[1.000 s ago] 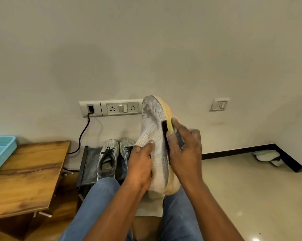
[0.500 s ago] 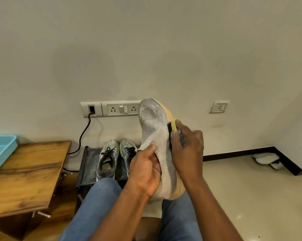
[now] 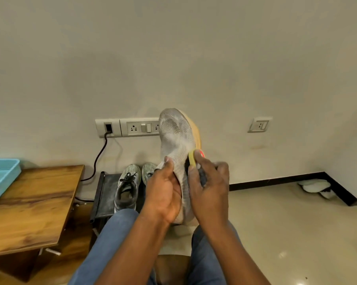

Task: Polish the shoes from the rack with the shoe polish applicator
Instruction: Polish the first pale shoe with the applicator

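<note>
White knit shoe [image 3: 176, 138] held toe-up over the lap; left hand [image 3: 163, 194] grips its heel, fingers curled round it. Right hand [image 3: 209, 190] pinches the applicator [image 3: 192, 159] against its side. Behind: grey sneakers [image 3: 128, 186] on the rack [image 3: 103, 192]; desk [image 3: 29, 202] at left.

Soft even indoor light; floor [image 3: 286, 243] glare spots lower right; wide-angle edge bending; slight blur.

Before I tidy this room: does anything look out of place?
Yes: something white lies on the floor in the far right corner, away from the shoe rack. It may be footwear, but is too blurred to tell.
</note>
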